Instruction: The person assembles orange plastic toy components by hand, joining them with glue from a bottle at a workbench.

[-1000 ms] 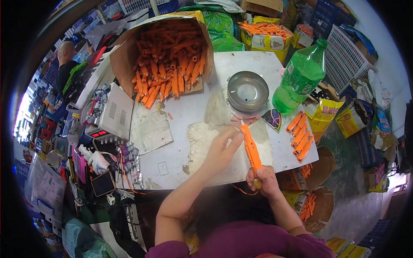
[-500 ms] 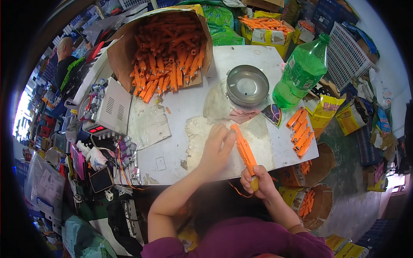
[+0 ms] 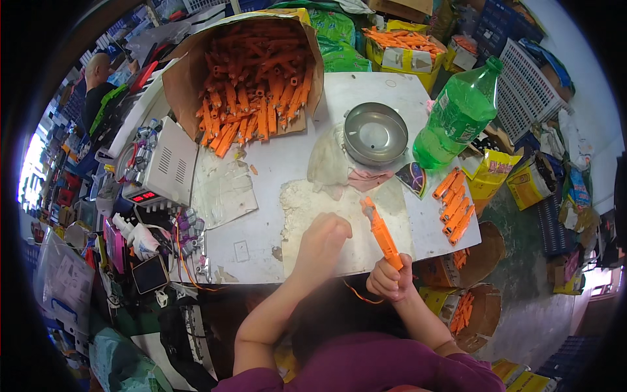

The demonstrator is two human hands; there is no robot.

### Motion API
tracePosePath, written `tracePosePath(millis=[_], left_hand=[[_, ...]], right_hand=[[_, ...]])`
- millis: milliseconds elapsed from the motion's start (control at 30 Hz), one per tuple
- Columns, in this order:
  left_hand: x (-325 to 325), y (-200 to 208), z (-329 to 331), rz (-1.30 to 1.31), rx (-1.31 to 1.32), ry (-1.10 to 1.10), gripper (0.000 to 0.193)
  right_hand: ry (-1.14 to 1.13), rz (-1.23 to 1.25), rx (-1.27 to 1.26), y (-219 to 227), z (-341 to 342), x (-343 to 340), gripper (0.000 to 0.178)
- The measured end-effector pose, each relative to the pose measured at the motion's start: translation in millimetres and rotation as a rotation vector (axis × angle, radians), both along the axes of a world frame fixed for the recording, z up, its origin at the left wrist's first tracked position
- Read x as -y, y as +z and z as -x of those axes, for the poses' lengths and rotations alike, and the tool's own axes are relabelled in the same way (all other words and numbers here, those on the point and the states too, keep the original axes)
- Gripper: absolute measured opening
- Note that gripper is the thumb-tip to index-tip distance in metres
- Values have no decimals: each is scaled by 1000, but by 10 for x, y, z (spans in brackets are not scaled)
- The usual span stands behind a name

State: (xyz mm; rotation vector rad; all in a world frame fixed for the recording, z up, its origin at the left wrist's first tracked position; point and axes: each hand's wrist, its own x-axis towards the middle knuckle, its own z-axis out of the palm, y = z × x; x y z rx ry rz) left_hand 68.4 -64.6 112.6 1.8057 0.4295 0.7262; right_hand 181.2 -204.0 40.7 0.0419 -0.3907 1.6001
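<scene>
My right hand (image 3: 389, 279) is wrapped round the lower end of a long orange plastic part (image 3: 384, 240). The part tilts up and to the left over the worn pale board (image 3: 300, 215), and a small greyish piece shows near its upper end. My left hand (image 3: 324, 243) is a little left of the part and apart from it, with its fingers curled in. Whatever those fingers may hold is hidden. Beyond both hands stands a round metal bowl (image 3: 358, 151), next to a crumpled pale cloth (image 3: 325, 163). Several similar orange parts (image 3: 455, 208) lie in a row at the table's right edge.
A big open cardboard box (image 3: 181, 98) of orange parts lies at the back left. Below it stands a white power supply (image 3: 171, 162). A green bottle (image 3: 457, 111) stands at the back right. More boxes of orange parts (image 3: 464, 312) are on the floor at right.
My left hand has drawn back from the orange part's upper end, its fingers now curled. The part has shifted slightly right and nearer, and the yellow piece at its lower end no longer shows.
</scene>
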Motion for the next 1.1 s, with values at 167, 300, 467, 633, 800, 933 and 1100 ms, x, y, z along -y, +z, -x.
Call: tracePosePath(millis=[167, 300, 467, 633, 800, 933, 1100], left_hand=[[88, 7, 117, -9, -89, 43, 21], [139, 1, 124, -98, 54, 109, 26], [108, 85, 222, 93, -18, 120, 29], [153, 114, 275, 224, 57, 5, 26], [262, 148, 273, -173, 134, -22, 19], [233, 78, 241, -379, 200, -32, 14], [225, -86, 204, -516, 86, -61, 14]], right_hand=[[0, 29, 68, 60, 50, -8, 43], [70, 53, 118, 11, 52, 20, 43], [-160, 347, 994, 129, 102, 68, 46], [-289, 381, 1199, 145, 132, 48, 42], [-398, 422, 1410, 144, 144, 23, 27], [-508, 531, 1486, 261, 117, 57, 26], [-843, 286, 1717, 533, -103, 58, 36]])
